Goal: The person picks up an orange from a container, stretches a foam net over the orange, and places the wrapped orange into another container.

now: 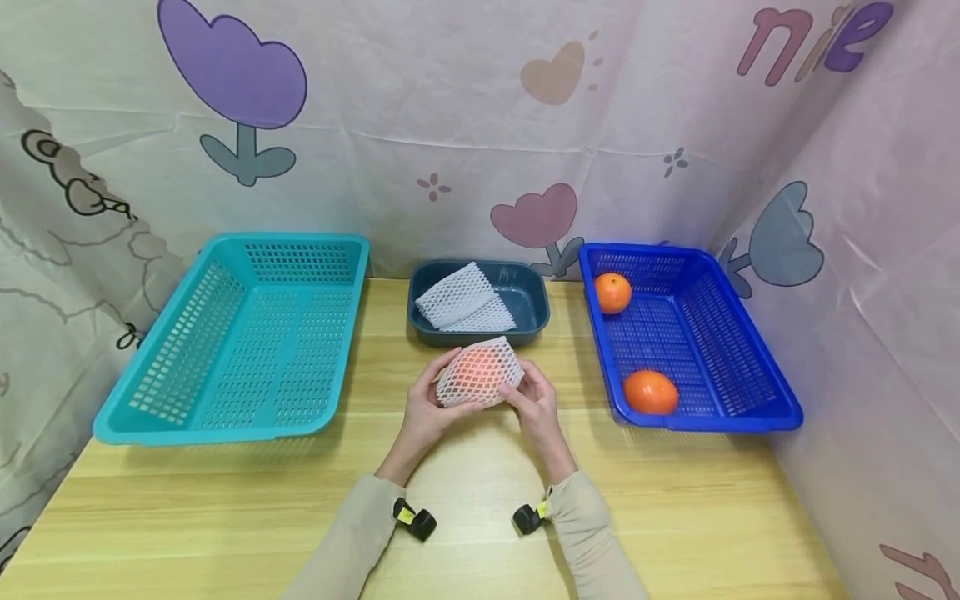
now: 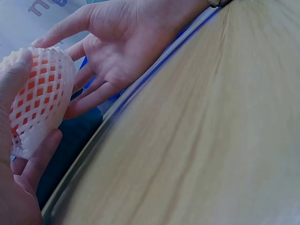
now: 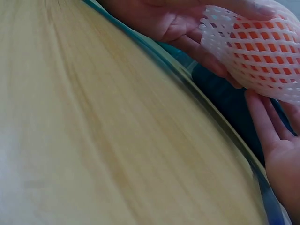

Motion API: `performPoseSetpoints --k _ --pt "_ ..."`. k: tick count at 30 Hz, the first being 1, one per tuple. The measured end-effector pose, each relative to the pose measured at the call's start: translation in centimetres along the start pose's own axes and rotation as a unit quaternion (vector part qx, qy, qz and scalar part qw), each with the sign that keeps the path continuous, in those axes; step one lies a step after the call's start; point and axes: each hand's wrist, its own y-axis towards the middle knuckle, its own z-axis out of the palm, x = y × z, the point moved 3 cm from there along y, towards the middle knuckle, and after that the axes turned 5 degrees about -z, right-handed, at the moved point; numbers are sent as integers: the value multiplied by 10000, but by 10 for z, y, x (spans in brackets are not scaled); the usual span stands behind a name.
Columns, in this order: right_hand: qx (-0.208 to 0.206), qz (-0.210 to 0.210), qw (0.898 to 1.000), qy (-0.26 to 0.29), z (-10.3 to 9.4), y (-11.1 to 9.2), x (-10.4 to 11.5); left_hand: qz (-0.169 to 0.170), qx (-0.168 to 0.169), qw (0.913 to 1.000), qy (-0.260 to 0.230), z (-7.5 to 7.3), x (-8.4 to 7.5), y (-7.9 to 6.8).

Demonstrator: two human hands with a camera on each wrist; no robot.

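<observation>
Both hands hold an orange [image 1: 478,372] wrapped in a white foam fruit net [image 1: 510,360], raised above the table in front of the small dark bin. My left hand [image 1: 426,406] grips its left side, thumb towards me and fingers behind and beneath. On the other side, my right hand [image 1: 537,406] pinches the net's right end between thumb and fingers. The left wrist view shows the foam net [image 2: 47,93] around the fruit, with orange peel showing through the mesh. Closer in the right wrist view, the net's loose end [image 3: 213,33] lies by the left hand's fingers.
Flat foam nets [image 1: 461,300] lie in the dark bin [image 1: 542,312] at the back. A turquoise basket [image 1: 277,350] stands on the left. Inside the blue basket [image 1: 705,350] on the right are two oranges, one at the back [image 1: 612,293] and one nearer [image 1: 650,392]. A printed cloth hangs behind.
</observation>
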Motion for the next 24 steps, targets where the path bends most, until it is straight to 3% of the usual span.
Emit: performPoseSetpoints --k 6,11,15,19,24 --pt "343 112 9993 -134 1 0 -1 -41 168 9998 -41 1 0 0" --pt "9 359 9993 106 -2 -1 -2 1 543 9979 -360 1 -5 -2" --pt "-213 616 9966 501 -3 -2 -2 -33 556 9975 -446 0 -5 -2" --pt "-254 675 9954 627 -2 -2 -1 -242 219 9989 -325 -1 -3 -2" --pt "-249 719 9947 685 -1 -2 0 -459 -507 9974 -207 -3 0 0"
